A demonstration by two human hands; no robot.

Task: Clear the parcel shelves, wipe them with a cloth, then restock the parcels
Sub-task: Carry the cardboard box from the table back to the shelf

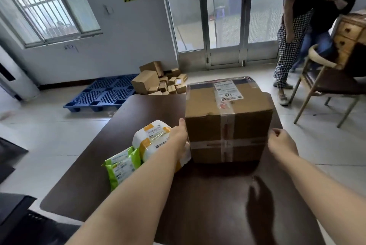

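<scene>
A taped cardboard box (227, 118) sits mid-frame on a dark table (198, 195). The left hand (179, 132) presses flat on its left face. The right hand (281, 142), loosely curled and empty, hovers just beside its right face. Squeezing evenly and low from both sides should steady the lift.

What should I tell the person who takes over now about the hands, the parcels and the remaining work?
Left hand lies against the left side of the big box; right hand is at its right side, fingers loosely curled, contact unclear.
The box stands on the table, white parcel and green bag to its left.
Shelves and cloth are out of view; wiping and restocking cannot be judged.
</scene>
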